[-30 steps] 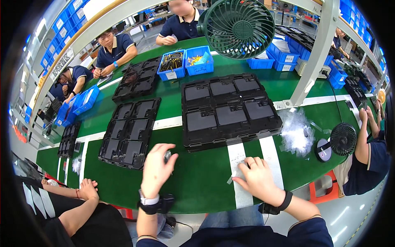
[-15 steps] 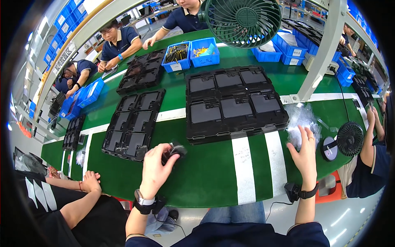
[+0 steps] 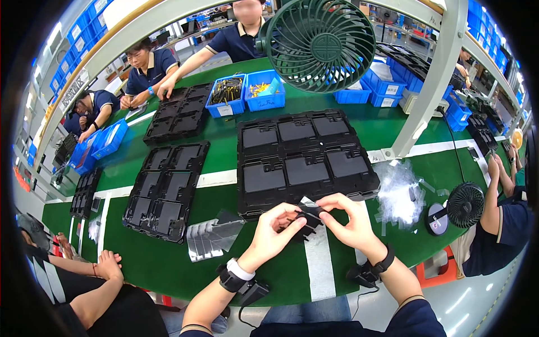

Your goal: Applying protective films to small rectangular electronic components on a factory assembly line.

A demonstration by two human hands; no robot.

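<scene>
Just in front of the large black tray (image 3: 242,194), my two hands meet over a small dark part (image 3: 309,220). My left hand (image 3: 274,231) is closed on the part's left side, thumb on top. My right hand (image 3: 349,223) pinches its right edge between thumb and fingers. A shiny bit of clear film (image 3: 307,201) shows at the part's upper end; whether it is attached I cannot tell. Beside my left hand lies a sheet of clear film strips (image 3: 210,237) on the green table.
A loose heap of clear film (image 3: 400,194) lies right of the tray, near a small black fan (image 3: 466,205). Another black tray (image 3: 165,191) sits to the left. Blue bins (image 3: 265,101) stand at the back, a metal post (image 3: 429,84) at the right. Co-workers surround the table.
My right hand has left the film heap and come over to my left hand. My left hand has moved right with the dark part. The film strip sheet now shows, and the view has shifted.
</scene>
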